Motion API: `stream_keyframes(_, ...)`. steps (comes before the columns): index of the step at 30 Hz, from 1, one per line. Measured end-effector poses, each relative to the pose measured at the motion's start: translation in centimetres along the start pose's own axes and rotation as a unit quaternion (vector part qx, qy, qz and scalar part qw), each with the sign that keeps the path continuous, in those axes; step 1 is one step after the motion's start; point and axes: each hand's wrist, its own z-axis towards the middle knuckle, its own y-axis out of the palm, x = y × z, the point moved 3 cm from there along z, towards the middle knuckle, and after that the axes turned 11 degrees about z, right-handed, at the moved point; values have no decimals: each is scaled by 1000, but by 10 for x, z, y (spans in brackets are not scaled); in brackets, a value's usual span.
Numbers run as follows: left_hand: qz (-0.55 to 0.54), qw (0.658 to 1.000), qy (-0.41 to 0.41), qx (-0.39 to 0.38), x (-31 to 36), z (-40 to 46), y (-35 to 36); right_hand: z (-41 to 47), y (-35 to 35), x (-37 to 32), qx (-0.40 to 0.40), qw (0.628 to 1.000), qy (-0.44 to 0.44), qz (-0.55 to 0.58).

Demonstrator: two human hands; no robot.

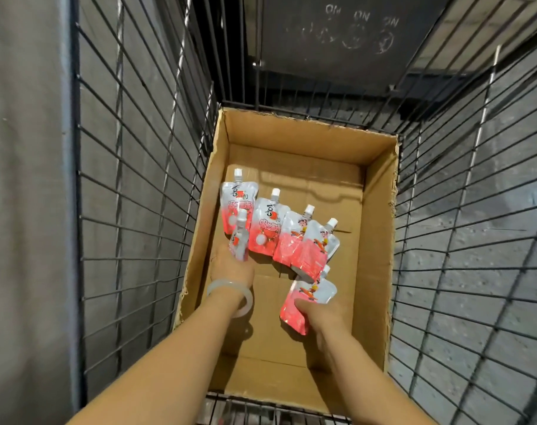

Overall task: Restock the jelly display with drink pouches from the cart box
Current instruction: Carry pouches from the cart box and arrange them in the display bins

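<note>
Both hands reach down into the open box, which sits in the wire cart. The left hand (a pale bangle on its wrist) has its fingers closed on the lower ends of a fan of pouches, red and white with white spout caps, spread toward the far end of the box; how many it holds I cannot tell, since they overlap. The right hand grips the lower part of one more pouch, thumb pressed on its red face, its top tucked just under the right end of the fan. The cardboard floor shows bare around them, and grey floor lies beyond the cart's mesh.
</note>
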Motion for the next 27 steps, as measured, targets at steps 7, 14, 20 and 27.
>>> stream_keyframes(7, -208, 970, -70, -101, -2, -38, -21, -54, -17, 0, -80, 997, -14, 9)
stream_keyframes(14, -287, 938, -19, -195, 13, -111, -66, -145, -26, -80, -197, 967, -164, -13)
stream_keyframes(20, -363, 919, 65, -139, 20, -172, -112, -222, -52, -134, -267, 917, -291, -59)
stream_keyframes(27, -461, 876, 119, -73, -18, -266, -116, -271, -92, -131, -356, 830, -379, -202)
